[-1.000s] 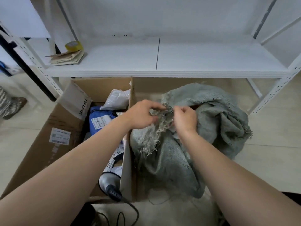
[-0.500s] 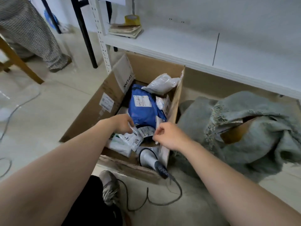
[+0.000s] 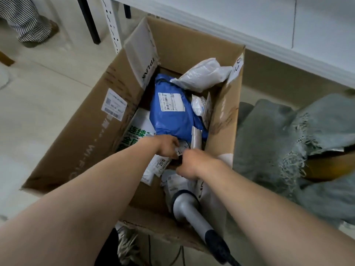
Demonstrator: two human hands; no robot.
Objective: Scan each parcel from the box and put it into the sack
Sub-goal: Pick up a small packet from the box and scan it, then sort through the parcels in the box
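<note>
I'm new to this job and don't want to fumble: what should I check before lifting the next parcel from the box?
1. Left hand grips white parcel: ok.
2. Right hand grip: cannot tell, fingers hidden.
3. Scanner within reach, in box corner: ok.
4. Scanner in hand: not ok, it lies loose.
5. Sack mouth open beside box: ok.
</note>
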